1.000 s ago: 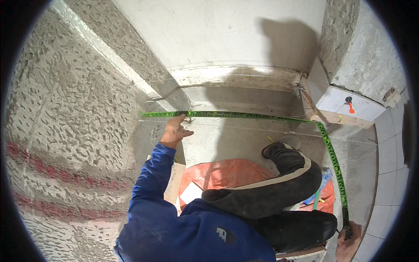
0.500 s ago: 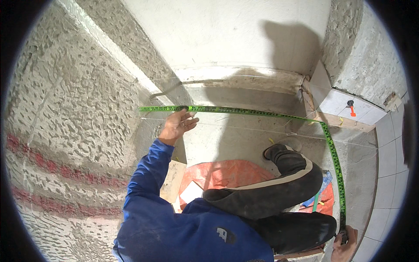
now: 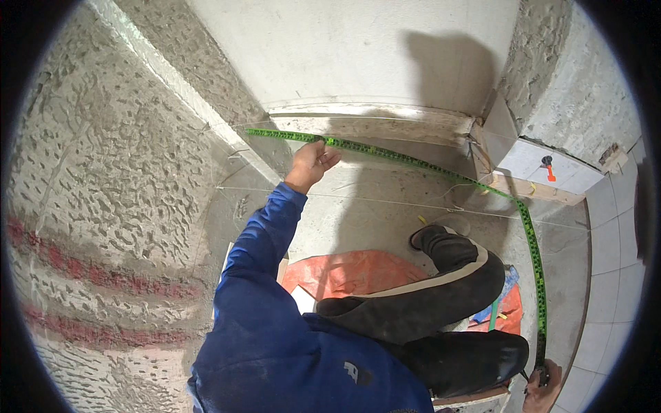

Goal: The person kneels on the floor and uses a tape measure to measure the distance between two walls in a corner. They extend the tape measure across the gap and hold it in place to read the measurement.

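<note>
A long green tape measure blade (image 3: 413,162) stretches across the doorway area and bends sharply near the right-hand corner, then runs down toward me. My left hand (image 3: 312,165), on a blue-sleeved arm, pinches the blade a short way from its free end, which sticks out to the left near the wall edge. Low on the right, my right hand (image 3: 542,389) is closed around the dark tape measure case (image 3: 543,375). Thin white strings (image 3: 385,199) run across below the blade.
Rough, scored plaster (image 3: 131,172) covers the left wall. White tiles (image 3: 551,165) with an orange-and-black clip (image 3: 549,168) stand at the right corner, beside a wooden strip (image 3: 544,191). An orange sheet (image 3: 351,270) lies by my bent leg (image 3: 441,289). Grey tiles (image 3: 606,296) line the right.
My left hand has moved up and right, carrying the blade's free end off the left wall toward the back. My right hand and the case have barely moved.
</note>
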Motion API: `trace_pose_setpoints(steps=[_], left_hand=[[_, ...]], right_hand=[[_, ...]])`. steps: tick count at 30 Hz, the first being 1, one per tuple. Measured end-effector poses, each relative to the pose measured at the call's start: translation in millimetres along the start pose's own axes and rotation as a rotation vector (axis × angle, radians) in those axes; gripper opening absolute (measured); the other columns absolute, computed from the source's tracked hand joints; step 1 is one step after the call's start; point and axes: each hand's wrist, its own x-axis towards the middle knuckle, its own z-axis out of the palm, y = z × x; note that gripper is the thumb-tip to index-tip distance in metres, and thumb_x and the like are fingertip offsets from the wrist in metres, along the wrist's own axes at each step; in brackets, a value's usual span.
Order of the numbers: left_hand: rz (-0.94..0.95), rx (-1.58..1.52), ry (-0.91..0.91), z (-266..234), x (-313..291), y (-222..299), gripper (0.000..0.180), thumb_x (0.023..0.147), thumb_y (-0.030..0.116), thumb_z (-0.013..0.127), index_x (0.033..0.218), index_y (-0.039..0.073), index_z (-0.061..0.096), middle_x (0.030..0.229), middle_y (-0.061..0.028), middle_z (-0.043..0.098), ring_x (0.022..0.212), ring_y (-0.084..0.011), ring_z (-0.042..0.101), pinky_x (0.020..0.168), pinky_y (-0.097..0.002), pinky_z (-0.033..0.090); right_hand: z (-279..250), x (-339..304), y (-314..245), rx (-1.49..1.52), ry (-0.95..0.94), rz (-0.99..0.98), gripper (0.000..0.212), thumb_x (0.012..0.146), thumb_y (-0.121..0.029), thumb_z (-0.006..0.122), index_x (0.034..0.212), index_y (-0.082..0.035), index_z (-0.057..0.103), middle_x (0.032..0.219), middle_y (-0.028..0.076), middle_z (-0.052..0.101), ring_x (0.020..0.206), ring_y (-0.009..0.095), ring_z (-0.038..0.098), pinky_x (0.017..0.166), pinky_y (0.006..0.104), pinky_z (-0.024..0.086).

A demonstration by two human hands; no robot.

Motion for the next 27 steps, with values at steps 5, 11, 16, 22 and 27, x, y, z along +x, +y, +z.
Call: trace_pose_setpoints(steps=[5,11,16,22,27], left_hand=[[0.018,-0.064,0.023,6,42,13,0.013,0.098,0.009,0.045,0.105,-0.001,0.047,0.099,-0.0160,0.053,0.092,-0.0332,0.060,0.088,-0.0485,0.054],[0.001,-0.058,0.079,19,72,17,0.017,0.097,0.007,0.044,0.111,-0.003,0.049,0.106,-0.0173,0.053,0.090,-0.0340,0.061,0.083,-0.0481,0.056],[-0.029,-0.045,0.059,33,93,13,0.022,0.098,0.007,0.041,0.117,0.000,0.049,0.107,-0.0172,0.054,0.092,-0.0347,0.062,0.082,-0.0486,0.056],[0.010,-0.112,0.126,30,122,14,0.024,0.100,0.010,0.040,0.120,0.000,0.048,0.108,-0.0182,0.054,0.091,-0.0352,0.061,0.080,-0.0491,0.056],[0.013,-0.135,0.116,22,142,7,0.027,0.100,0.013,0.042,0.123,0.001,0.049,0.111,-0.0209,0.054,0.089,-0.0360,0.061,0.076,-0.0490,0.057]], right_hand=[[14,8,1,0.086,-0.036,0.046,0.034,0.085,-0.019,0.064,0.115,-0.003,0.061,0.098,0.019,0.063,0.086,0.027,0.064,0.076,0.0390,0.050],[46,25,12,0.276,0.026,-0.137,0.038,0.082,-0.022,0.066,0.105,0.007,0.059,0.092,0.015,0.058,0.083,0.024,0.059,0.074,0.0359,0.048],[51,35,10,0.294,0.044,-0.099,0.047,0.081,-0.032,0.070,0.106,0.006,0.059,0.093,0.013,0.060,0.085,0.022,0.059,0.074,0.0338,0.047],[55,40,-7,0.353,0.028,-0.149,0.048,0.078,-0.027,0.075,0.109,0.005,0.059,0.090,0.009,0.058,0.081,0.017,0.055,0.072,0.0312,0.046],[57,49,-12,0.398,-0.025,-0.108,0.048,0.075,-0.023,0.078,0.109,0.004,0.058,0.090,0.008,0.057,0.081,0.017,0.053,0.073,0.0306,0.045]])
